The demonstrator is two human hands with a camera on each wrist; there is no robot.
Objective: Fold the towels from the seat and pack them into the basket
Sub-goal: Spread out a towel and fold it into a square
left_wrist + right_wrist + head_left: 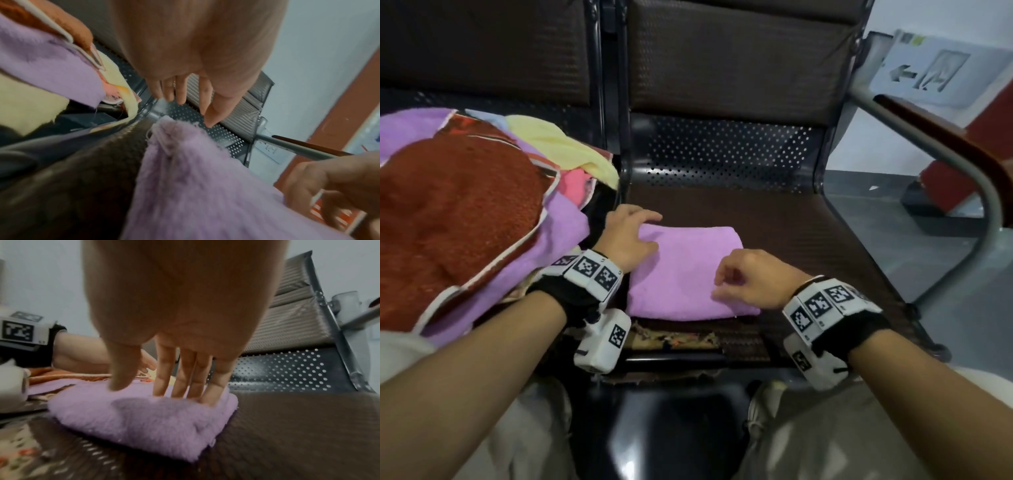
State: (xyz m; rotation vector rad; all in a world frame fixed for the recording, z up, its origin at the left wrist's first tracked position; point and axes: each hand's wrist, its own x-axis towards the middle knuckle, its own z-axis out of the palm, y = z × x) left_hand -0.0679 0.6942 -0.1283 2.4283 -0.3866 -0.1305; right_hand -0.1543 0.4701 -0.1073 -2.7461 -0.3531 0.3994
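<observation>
A purple towel (681, 274) lies folded into a thick rectangle on the right seat (808, 246). My left hand (640, 233) rests with straight, spread fingers on the towel's far left corner. In the left wrist view this hand (193, 112) hovers over the towel's fluffy corner (195, 186). My right hand (726, 281) sits on the near right part of the towel. The right wrist view shows its fingers (162, 386) straight, their tips pressing the folded purple towel (144, 418). Neither hand grips anything. No basket can be made out.
A heap of unfolded towels (465, 212), red, purple, yellow and pink, covers the left seat. A curved metal armrest (962, 164) bounds the right seat. A dark glossy object (661, 431) sits between my knees. The seat's front padding (674, 339) is torn.
</observation>
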